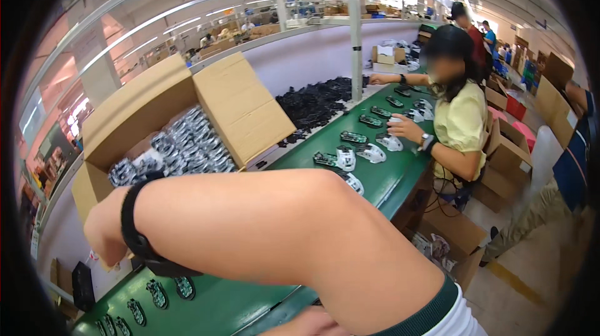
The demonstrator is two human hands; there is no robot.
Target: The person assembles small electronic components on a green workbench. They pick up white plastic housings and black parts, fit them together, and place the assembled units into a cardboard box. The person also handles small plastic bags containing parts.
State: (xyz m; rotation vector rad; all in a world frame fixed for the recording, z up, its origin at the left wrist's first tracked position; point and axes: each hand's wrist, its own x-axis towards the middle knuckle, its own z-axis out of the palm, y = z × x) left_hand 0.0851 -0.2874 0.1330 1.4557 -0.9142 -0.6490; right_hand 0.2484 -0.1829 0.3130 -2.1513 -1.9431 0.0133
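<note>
From the lower right, my right arm reaches across the belt to the left, with a black band on the wrist. My right hand (105, 226) hangs bent down beside a cardboard box (244, 111) full of silvery-grey shell parts (190, 145); its fingers are mostly hidden. Below that hand, a row of mouse bases with green circuit boards (156, 294) lies on the green conveyor belt (219, 298). My left hand (306, 321) shows only in part at the lower edge, behind my right arm, so its fingers cannot be made out.
Across the belt's far stretch lie more circuit-board bases (354, 138) and white shells (372, 153). A heap of black parts (319, 101) lines its left side. A co-worker in a yellow top (461, 123) handles parts there. Open cartons (453, 236) stand below; a metal post (354, 36) rises behind.
</note>
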